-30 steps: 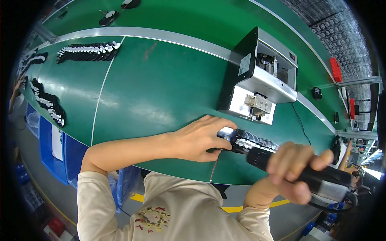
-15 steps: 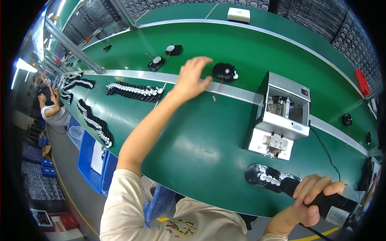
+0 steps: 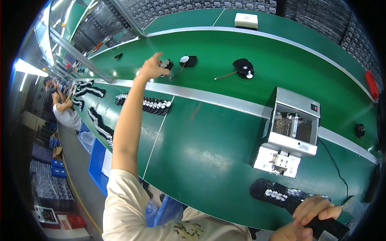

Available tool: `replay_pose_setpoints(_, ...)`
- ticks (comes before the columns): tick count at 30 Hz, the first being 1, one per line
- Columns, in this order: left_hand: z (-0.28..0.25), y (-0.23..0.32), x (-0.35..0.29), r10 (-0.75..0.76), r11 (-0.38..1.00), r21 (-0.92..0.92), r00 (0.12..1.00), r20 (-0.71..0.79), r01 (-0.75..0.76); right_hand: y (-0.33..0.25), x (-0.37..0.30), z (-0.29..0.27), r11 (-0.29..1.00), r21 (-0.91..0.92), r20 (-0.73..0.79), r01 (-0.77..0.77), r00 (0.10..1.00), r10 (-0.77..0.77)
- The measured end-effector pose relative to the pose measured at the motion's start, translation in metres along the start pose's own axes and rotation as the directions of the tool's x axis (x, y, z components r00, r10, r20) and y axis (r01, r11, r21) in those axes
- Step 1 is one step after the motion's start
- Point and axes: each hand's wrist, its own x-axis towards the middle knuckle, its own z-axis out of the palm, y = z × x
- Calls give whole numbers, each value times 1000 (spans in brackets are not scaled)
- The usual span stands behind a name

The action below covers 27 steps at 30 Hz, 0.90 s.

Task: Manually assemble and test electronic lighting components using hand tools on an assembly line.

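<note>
My left hand (image 3: pixel 150 69) reaches over the raised strip, fingers apart, beside a small black part with a pale disc (image 3: pixel 165 64); contact cannot be made out. To its right sits another black part with a white disc (image 3: pixel 189 61). Further right lies a rounded black part (image 3: pixel 243 69) trailing a thin red wire. At the lower right, my right hand (image 3: pixel 313 213) is closed around a black labelled object (image 3: pixel 329 231), whose exact kind is unclear. Just beyond that hand is a row of overlapping black parts with white discs (image 3: pixel 275 195).
A silver machine (image 3: pixel 295 120) with an open top stands right of centre, its black cable trailing right. More overlapping black parts (image 3: pixel 159 105) lie under my left forearm. A blue bin (image 3: pixel 96 164) is beside the bench. Another person (image 3: pixel 66 114) works far left.
My left hand has moved left, from beside the rounded black part to the small part with the pale disc. The right hand keeps its grip. The whole view has shifted slightly.
</note>
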Motion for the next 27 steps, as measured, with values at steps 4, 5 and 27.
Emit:
replay_pose_setpoints(4,-72,60,-105,189,982,24,982,-23,-188,-7,-1,1,998,57,23,9,1000,-10)
replay_pose_setpoints(5,-75,72,-134,193,975,103,980,55,-198,-7,-2,1,999,54,29,10,1000,-12)
replay_pose_setpoints(27,35,66,36,495,869,-76,854,161,-490,-2,-3,4,993,119,20,-24,1000,22)
